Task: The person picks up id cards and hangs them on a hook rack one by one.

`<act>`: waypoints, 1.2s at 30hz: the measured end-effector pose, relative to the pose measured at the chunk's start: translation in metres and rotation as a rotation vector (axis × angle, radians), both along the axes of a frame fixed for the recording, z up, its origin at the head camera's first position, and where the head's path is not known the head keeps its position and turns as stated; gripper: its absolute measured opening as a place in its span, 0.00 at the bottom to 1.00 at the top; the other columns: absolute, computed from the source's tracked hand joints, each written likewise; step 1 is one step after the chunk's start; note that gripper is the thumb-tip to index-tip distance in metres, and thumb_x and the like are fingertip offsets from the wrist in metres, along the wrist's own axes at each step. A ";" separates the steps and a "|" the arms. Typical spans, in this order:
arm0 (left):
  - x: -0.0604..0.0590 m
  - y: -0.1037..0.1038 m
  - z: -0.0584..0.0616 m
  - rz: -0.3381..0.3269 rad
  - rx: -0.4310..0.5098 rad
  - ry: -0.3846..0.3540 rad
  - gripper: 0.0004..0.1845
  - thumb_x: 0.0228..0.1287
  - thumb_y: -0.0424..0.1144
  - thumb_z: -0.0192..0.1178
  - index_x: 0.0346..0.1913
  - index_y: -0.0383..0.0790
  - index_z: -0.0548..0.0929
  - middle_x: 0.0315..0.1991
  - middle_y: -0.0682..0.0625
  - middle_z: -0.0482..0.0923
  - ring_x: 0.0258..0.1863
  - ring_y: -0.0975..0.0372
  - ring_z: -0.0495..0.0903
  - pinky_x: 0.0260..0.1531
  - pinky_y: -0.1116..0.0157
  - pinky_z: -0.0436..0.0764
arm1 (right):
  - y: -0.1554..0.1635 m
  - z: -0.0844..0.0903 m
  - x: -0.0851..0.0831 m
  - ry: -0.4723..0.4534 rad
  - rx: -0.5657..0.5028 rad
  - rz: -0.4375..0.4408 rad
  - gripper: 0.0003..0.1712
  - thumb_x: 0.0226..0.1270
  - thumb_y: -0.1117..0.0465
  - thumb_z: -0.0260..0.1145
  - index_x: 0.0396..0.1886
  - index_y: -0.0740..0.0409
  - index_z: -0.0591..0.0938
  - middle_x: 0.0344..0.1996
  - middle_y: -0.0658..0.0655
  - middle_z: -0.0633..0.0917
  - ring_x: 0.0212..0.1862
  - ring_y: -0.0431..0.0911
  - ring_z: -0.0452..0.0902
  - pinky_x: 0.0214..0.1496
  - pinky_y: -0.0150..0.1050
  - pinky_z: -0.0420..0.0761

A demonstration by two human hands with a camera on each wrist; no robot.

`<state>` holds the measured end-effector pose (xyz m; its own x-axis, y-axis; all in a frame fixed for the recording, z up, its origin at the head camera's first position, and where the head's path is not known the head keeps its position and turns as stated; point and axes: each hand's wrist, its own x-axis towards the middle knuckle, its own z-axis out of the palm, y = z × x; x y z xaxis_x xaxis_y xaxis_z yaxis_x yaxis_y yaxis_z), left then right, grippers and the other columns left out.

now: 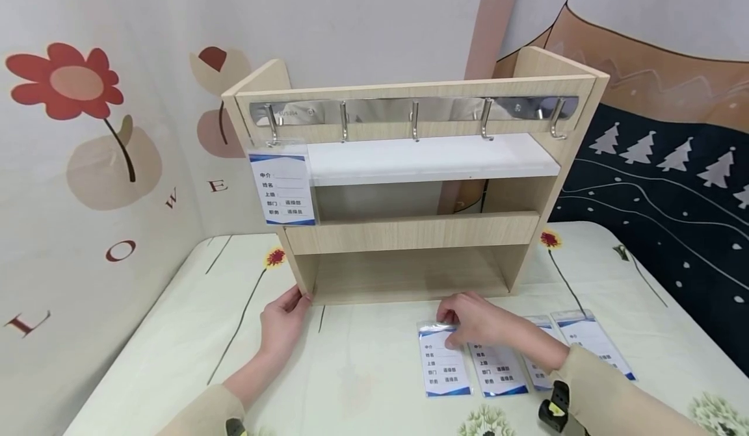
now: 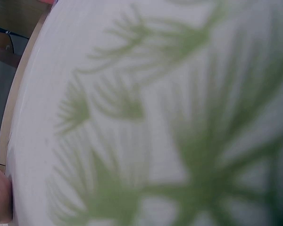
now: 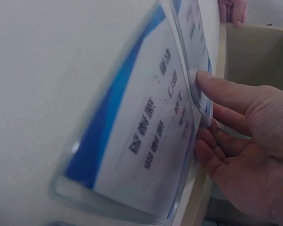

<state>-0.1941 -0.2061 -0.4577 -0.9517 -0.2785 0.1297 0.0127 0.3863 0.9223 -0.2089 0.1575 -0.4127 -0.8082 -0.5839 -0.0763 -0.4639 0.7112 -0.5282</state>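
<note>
At the lower left corner of a wooden shelf rack (image 1: 409,231), my left hand (image 1: 283,322) holds the side panel, thumb at the front. My right hand (image 1: 476,322) pinches the top edge of the leftmost badge holder (image 1: 445,368) on the table. In the right wrist view the thumb lies on that badge holder (image 3: 194,42) and the fingers are behind its edge. Beside it lie several more badge holders, such as one (image 1: 499,374) partly under the right forearm. Another badge holder (image 1: 283,189) hangs from the rack's leftmost hook (image 1: 272,124).
A metal strip (image 1: 380,110) with several hooks runs along the rack's upper front. A white shelf board (image 1: 433,158) sits below it. The rack stands on a flowered tablecloth (image 1: 351,364), with a printed curtain (image 1: 374,26) behind.
</note>
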 end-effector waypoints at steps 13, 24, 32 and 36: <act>0.000 -0.001 -0.001 0.002 -0.001 -0.005 0.21 0.74 0.32 0.59 0.66 0.28 0.78 0.60 0.35 0.79 0.59 0.48 0.81 0.52 0.69 0.82 | 0.002 0.001 -0.003 -0.059 -0.013 0.038 0.18 0.53 0.64 0.82 0.40 0.52 0.84 0.31 0.44 0.78 0.36 0.41 0.71 0.40 0.37 0.74; 0.001 -0.001 0.001 -0.001 0.004 -0.008 0.21 0.75 0.32 0.59 0.66 0.28 0.78 0.61 0.35 0.79 0.60 0.48 0.80 0.53 0.67 0.82 | 0.008 -0.009 -0.005 -0.038 -0.117 0.051 0.22 0.52 0.66 0.82 0.43 0.51 0.80 0.35 0.44 0.78 0.39 0.41 0.72 0.41 0.35 0.76; 0.001 -0.001 0.001 0.005 -0.010 -0.018 0.21 0.75 0.33 0.59 0.66 0.29 0.77 0.61 0.35 0.79 0.60 0.48 0.81 0.53 0.66 0.82 | 0.011 -0.012 -0.004 -0.058 -0.196 0.075 0.19 0.56 0.68 0.79 0.45 0.54 0.81 0.34 0.44 0.80 0.38 0.39 0.75 0.42 0.34 0.79; 0.000 -0.001 0.000 0.002 -0.003 -0.008 0.21 0.74 0.32 0.60 0.66 0.28 0.77 0.60 0.35 0.79 0.59 0.48 0.81 0.52 0.67 0.82 | 0.012 -0.013 -0.003 -0.043 -0.234 0.058 0.17 0.59 0.69 0.77 0.46 0.56 0.83 0.34 0.45 0.80 0.38 0.39 0.75 0.42 0.34 0.80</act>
<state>-0.1939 -0.2069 -0.4573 -0.9520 -0.2803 0.1228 0.0041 0.3894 0.9210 -0.2122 0.1693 -0.4257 -0.7717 -0.6351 0.0332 -0.4740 0.5396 -0.6958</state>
